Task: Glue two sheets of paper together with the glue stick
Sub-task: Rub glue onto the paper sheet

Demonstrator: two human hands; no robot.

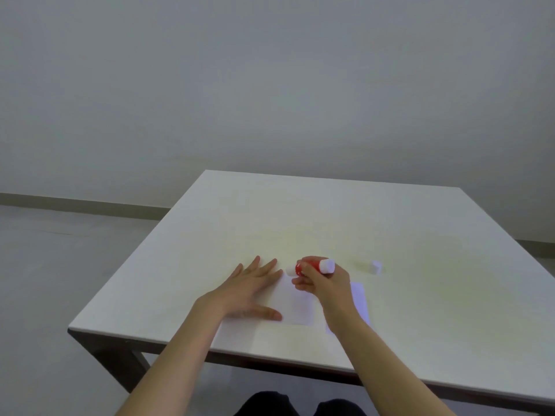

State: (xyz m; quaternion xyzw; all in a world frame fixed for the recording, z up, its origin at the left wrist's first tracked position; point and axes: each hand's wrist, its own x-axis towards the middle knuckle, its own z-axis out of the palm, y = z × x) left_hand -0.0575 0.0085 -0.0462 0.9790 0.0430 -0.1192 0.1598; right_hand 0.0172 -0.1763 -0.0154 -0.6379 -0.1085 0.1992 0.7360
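A white sheet of paper lies flat on the table in front of me. My left hand presses on its left part, fingers spread. My right hand grips a red glue stick with a white end, tilted so that its tip touches the far edge of this sheet. A second white sheet lies to the right, partly hidden under my right forearm. The small white cap stands apart on the table, further right.
The white table has its left edge close to my left hand and its near edge under my forearms. A grey floor and a plain wall lie beyond it. My dark-clothed knees show below the table's edge.
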